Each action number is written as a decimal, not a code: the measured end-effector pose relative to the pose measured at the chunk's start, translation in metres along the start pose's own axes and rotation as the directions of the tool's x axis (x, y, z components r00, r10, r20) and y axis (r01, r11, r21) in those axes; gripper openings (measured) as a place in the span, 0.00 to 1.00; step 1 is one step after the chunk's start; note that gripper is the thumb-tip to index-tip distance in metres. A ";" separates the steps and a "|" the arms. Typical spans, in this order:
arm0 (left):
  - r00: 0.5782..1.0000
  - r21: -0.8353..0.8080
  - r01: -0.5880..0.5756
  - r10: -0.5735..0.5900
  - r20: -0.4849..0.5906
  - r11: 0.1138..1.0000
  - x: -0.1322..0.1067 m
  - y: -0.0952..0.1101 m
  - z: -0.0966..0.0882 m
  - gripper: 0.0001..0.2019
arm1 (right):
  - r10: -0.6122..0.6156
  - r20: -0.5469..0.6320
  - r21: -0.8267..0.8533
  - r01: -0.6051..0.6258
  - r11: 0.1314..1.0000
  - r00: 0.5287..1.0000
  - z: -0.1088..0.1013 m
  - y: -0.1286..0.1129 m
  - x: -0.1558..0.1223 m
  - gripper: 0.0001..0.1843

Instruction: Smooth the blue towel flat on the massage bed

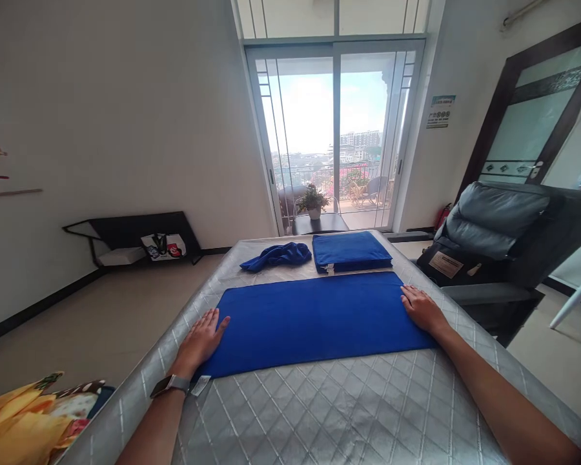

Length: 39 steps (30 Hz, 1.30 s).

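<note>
A blue towel (314, 320), folded into a long strip, lies flat across a grey quilted table (319, 407). My left hand (201, 339) rests palm down with fingers spread on the towel's left end. My right hand (421, 309) lies flat with fingers stretched out on the towel's right end. Neither hand holds anything. A watch sits on my left wrist. Behind the strip lies a neatly folded stack of blue towels (349, 250), and to its left a crumpled blue towel (277, 256).
A dark massage chair (494, 236) stands at the right of the table. A low black shelf with a bag (140, 242) stands against the left wall. A potted plant (312, 201) stands before the glass balcony door. Colourful fabric (33, 413) shows at bottom left.
</note>
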<state>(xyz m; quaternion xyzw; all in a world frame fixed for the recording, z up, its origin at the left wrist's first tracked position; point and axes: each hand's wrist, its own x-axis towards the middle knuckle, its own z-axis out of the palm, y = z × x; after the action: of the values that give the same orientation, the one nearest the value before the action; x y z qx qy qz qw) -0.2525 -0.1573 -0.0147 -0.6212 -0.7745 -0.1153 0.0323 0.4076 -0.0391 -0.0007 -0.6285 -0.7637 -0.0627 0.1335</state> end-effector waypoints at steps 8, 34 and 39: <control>0.982 -0.162 -0.180 0.168 -0.084 0.970 -0.023 0.083 -0.042 0.37 | -0.087 -0.071 0.010 0.088 0.996 0.994 -0.030 -0.052 -0.003 0.32; 0.940 0.092 -0.324 0.309 0.146 0.941 -0.078 0.054 0.000 0.34 | -0.054 0.260 0.027 0.049 0.998 0.964 -0.024 -0.078 -0.077 0.41; 0.986 0.121 -0.155 0.146 0.078 0.981 -0.083 -0.026 0.010 0.36 | 0.018 0.240 -0.025 -0.012 1.000 0.971 -0.003 -0.011 -0.072 0.42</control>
<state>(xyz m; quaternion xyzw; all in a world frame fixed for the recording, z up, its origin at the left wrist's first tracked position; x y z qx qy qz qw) -0.2582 -0.2400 -0.0438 -0.6782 -0.7318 -0.0418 0.0538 0.4095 -0.1106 -0.0171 -0.6386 -0.7688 0.0058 0.0333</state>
